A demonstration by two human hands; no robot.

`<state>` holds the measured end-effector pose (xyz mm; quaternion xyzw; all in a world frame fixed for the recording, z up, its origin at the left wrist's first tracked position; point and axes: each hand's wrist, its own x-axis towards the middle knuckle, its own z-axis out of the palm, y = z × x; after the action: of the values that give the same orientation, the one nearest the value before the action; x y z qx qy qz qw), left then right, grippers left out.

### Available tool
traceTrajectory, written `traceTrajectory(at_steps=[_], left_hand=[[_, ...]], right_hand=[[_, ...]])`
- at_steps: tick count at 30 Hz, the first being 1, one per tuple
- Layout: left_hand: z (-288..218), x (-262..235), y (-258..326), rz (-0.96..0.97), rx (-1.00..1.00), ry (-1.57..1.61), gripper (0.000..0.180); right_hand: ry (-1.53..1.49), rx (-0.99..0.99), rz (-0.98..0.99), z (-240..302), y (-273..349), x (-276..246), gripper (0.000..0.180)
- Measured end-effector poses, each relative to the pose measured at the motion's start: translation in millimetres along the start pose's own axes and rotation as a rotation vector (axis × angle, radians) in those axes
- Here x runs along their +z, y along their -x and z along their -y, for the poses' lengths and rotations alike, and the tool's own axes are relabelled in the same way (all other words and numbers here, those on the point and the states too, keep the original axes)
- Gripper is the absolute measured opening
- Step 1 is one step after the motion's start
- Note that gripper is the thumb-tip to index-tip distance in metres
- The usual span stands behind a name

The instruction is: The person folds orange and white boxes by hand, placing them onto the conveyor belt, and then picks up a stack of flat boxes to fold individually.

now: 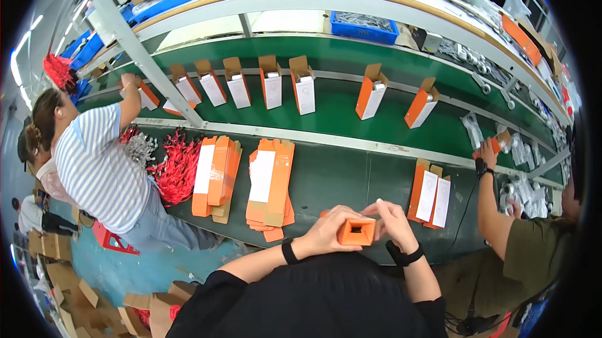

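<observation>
Close in front of my body, my left hand is wrapped round a small orange carton. One end of the carton faces up toward me and gapes, showing a dark hollow inside. My right hand is at the carton's right side, fingers bent over its far edge and thumb near its right wall. Left of my hands lie flat orange-and-white cartons in a pile, with a second pile beside it. To the right, two filled-out white-and-orange cartons stand side by side on the green bench.
Several open-topped cartons stand along the green belt behind a metal rail. Red tassel-like bundles lie at left. A co-worker in stripes reaches to the belt; another's hand at right holds an orange carton near bagged parts.
</observation>
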<state>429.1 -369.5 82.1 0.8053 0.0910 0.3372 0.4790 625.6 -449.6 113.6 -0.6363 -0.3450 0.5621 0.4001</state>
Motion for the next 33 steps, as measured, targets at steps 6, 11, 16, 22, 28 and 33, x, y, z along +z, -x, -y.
traceTrajectory(at_steps=[6,11,16,22,28,33], left_hand=[[24,20,-6,0.256,0.293,-0.420,0.070],[67,-23,2,-0.001,-0.420,-0.801,0.102],[135,-88,56,-0.313,-1.177,-1.118,0.123],[135,-97,75,-0.385,-1.199,-0.828,0.126],[63,-72,49,-0.200,-0.697,-0.847,0.117],[31,-53,45,-0.019,-0.350,-0.792,0.106]], right_hand=[[-0.577,0.051,0.256,-42,-23,0,0.058],[-0.298,-0.304,-0.422,-154,-81,-60,0.057],[0.436,-0.064,-0.857,-265,-101,-166,0.059],[1.237,-0.391,-0.732,-47,-38,-25,0.042],[0.052,-0.246,-0.339,-19,-99,16,0.042],[-0.043,0.032,0.137,23,-85,-3,0.029]])
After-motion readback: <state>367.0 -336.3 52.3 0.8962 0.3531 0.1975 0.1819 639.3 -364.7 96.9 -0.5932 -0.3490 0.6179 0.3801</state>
